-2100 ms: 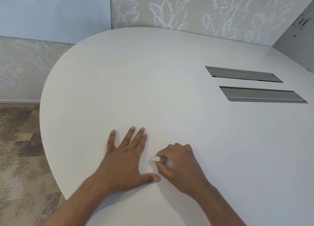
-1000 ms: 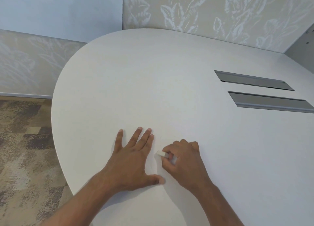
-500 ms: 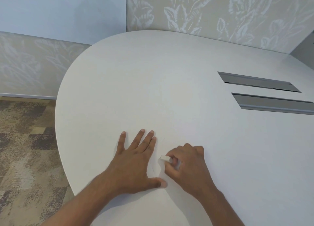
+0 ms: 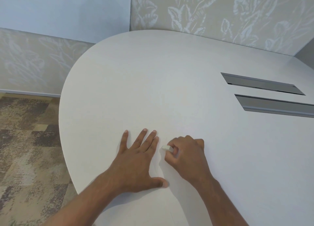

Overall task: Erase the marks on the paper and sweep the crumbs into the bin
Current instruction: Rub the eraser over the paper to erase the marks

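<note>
While left hand [image 4: 136, 159] lies flat, right hand [image 4: 185, 155] pinches eraser [image 4: 165, 147].

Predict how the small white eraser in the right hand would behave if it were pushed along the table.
The eraser is a small flat-sided block, so it would probably slide or drag, not roll. The right hand pinches it in its fingertips alone, so it is likely light. Its grip on the table cannot be judged.

Left hand [image 4: 136, 159] flat on table [image 4: 153, 81]; right hand [image 4: 185, 154] pinching eraser [image 4: 165, 147].
</note>
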{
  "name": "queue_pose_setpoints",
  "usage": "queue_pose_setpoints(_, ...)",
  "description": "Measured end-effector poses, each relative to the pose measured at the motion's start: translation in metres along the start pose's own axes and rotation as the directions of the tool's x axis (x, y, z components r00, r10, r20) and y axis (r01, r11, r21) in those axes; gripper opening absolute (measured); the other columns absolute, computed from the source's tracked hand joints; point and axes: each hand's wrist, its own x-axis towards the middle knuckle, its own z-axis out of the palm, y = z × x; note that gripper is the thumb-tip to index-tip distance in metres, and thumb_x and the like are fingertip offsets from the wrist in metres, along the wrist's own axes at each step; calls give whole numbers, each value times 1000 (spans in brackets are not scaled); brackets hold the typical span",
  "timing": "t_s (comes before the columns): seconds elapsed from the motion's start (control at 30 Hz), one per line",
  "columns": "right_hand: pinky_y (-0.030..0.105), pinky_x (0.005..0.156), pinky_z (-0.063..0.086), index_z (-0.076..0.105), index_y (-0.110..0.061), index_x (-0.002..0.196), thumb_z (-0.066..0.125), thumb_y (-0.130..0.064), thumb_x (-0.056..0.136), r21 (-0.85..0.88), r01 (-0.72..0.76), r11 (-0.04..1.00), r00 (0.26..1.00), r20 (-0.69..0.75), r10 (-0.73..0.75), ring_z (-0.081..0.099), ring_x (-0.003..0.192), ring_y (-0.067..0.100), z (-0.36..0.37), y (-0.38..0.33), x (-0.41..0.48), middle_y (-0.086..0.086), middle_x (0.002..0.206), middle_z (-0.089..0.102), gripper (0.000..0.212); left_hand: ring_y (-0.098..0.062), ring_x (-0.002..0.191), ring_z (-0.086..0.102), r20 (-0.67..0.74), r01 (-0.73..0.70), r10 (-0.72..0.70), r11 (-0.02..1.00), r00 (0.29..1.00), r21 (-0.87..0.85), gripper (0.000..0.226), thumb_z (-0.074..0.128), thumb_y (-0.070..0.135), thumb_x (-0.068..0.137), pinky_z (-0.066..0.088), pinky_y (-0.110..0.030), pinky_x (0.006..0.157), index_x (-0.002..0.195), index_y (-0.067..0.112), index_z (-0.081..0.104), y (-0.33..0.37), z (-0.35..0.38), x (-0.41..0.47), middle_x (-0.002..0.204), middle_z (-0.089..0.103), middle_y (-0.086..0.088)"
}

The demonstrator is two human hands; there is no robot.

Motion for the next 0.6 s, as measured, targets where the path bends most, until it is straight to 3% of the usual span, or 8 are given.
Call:
queue_pose_setpoints(0.2,38,85,36,68,-28,83,54,-35,84,-1,-95,995,995,-28,95,57,73,11,-2,0,34,-9,66,60,15,-12,151,-41,12,6,-6,1000,1000,24,131,30,103,72,-21,-64,123,165,24,-18,-1,-1,0,168,-36,12)
queue_pose_setpoints(0.33,35,85,34,63,-28,77,59,-36,85,49,-23,999,999,27,22,56,75,9,-1,-1,9,-9,66,60,12,-11,151,-41,0,3,-3,1000,1000,-3,131,34,101,73,-21,-64,123,165,24,-17,-1,0,0,169,-35,12)
queue_pose_setpoints(0.43,35,87,34,69,-31,83,58,-40,85,-8,-2,1000,999,34,2,56,76,7,-2,3,6,-12,70,63,14,-11,151,-41,0,-4,4,1000,1000,2,131,33,101,73,-21,-64,123,165,24,-18,-1,1,0,169,-35,11)
queue_pose_setpoints(0.6,39,88,36,69,-30,85,56,-34,87,14,-111,994,994,-21,112,57,77,11,-6,7,32,-10,70,62,14,-11,151,-42,2,-1,1,1000,1000,8,131,31,102,73,-21,-64,123,165,22,-17,-1,-2,-1,169,-35,12)
